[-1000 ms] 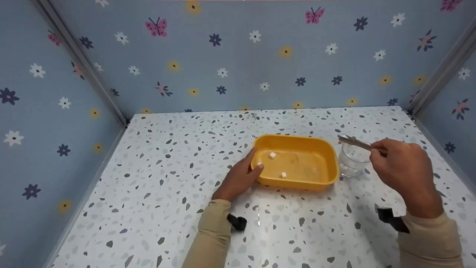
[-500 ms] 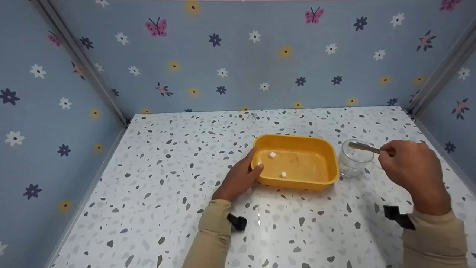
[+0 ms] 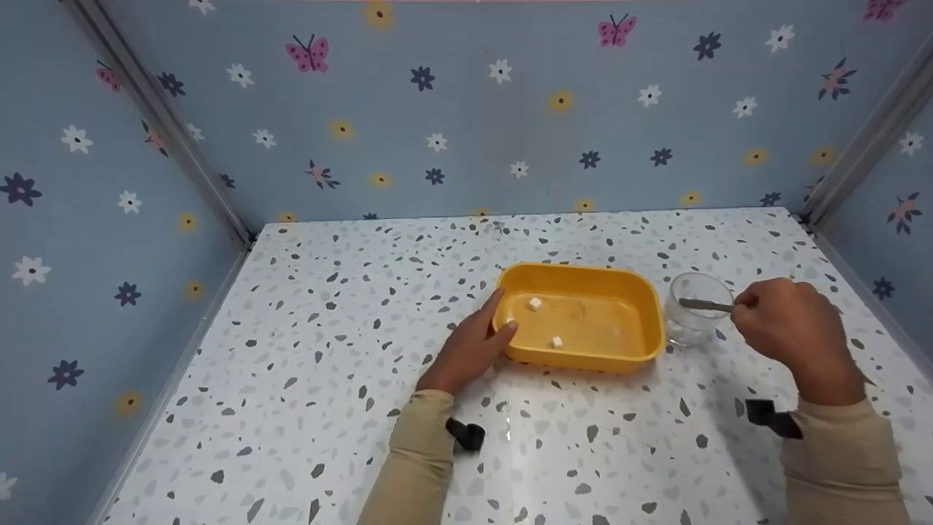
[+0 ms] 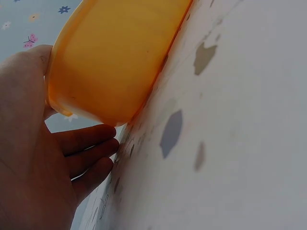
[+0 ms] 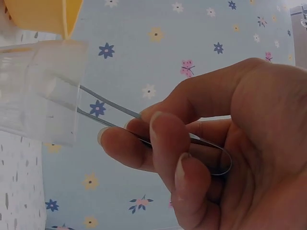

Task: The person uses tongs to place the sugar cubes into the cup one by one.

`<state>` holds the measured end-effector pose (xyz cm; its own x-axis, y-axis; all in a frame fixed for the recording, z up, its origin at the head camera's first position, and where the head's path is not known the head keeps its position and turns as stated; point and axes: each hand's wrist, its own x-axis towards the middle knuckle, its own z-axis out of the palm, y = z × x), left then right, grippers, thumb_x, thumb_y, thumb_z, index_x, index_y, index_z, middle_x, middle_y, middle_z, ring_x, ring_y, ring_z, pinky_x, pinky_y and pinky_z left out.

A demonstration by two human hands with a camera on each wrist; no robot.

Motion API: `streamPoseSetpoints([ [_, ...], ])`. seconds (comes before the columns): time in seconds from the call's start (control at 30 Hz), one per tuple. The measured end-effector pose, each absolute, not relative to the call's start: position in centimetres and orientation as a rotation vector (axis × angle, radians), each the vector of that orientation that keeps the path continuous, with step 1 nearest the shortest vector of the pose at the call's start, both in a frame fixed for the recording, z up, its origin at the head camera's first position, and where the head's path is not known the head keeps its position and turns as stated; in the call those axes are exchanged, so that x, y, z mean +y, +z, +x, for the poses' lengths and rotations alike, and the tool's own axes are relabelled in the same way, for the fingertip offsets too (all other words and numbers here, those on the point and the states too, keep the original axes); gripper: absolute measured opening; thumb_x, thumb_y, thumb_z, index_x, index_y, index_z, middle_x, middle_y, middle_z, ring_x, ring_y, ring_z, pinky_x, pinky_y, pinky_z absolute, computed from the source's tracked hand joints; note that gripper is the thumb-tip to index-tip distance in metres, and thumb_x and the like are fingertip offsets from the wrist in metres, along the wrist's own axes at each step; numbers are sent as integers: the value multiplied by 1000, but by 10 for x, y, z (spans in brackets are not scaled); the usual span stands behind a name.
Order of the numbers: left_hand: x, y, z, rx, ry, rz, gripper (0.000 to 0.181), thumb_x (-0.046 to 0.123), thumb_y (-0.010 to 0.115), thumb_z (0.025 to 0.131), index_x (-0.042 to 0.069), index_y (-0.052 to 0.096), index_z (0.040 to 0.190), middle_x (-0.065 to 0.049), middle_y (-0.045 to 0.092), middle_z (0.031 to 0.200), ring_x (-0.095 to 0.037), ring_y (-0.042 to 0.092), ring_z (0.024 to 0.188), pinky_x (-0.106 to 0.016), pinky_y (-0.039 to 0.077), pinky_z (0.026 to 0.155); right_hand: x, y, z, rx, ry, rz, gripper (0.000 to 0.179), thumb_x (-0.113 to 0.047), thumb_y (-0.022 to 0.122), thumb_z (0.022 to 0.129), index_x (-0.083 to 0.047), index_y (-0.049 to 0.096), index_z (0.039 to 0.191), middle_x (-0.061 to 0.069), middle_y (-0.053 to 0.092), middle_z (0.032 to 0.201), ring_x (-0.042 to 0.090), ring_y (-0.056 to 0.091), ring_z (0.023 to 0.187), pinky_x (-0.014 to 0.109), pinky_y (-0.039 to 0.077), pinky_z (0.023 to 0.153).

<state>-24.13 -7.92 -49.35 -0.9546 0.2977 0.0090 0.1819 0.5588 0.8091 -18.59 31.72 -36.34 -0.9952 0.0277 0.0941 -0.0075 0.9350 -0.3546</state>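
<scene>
My left hand [image 3: 470, 346] grips the left end of a yellow plastic tub [image 3: 583, 362], thumb over the rim and other fingers outside. In the left wrist view, several fingers [image 4: 88, 141] lie below the tub's wall close to the tabletop. Two small white cubes, one farther back [image 3: 535, 304] and one nearer [image 3: 557, 342], lie on its floor. Right of the tub stands a clear glass cup [image 3: 685, 334]. My right hand [image 3: 798, 335] pinches slim metal tongs [image 5: 108, 101], bent in a U at the palm end. Their arms reach inside the cup's mouth, tips seen blurred through the glass.
The speckled white tabletop [image 3: 328, 350] runs back to a blue flowered panel [image 3: 466, 109]. Similar panels rise at the left [image 3: 95, 292] and right [image 3: 904, 182]. A black wrist mount [image 3: 466, 435] sits on the left sleeve, another [image 3: 773, 418] on the right.
The tongs have gone from above the cup's back left rim, first rightward over the mouth, then down into it. My left hand and the tub stay still.
</scene>
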Motion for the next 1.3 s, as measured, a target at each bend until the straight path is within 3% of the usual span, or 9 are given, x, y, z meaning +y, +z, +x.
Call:
streamPoseSetpoints([
  [0.43,-78,-494,-240,2661,1357,401,70,55,48,101,38,16,161,1,34,160,-18,39,141,-40,31,114,313,-364,-186,-3054,568,-15,26,-9,53,87,2,76,95,8,68,76,22,53,58,35,37,46],
  [0.67,-78,-492,-241,2670,1340,392,70,54,48,101,38,16,161,0,33,161,-21,37,142,-41,30,115,310,-360,-180,-2921,539,-32,25,-7,48,86,-4,73,82,2,57,61,21,45,52,34,31,44],
  [1.13,-78,-492,-240,2662,1329,377,70,56,48,101,40,16,161,0,33,161,-22,36,143,-43,30,115,298,-355,-173,-2806,545,-127,32,-13,51,93,6,73,105,23,70,87,23,49,52,36,33,44],
  [1.3,-79,-493,-241,2667,1328,387,70,56,48,101,40,16,161,0,32,161,-23,35,144,-43,29,116,291,-355,-173,-2789,533,-122,33,-14,51,93,6,72,108,23,71,90,25,52,55,36,34,44],
])
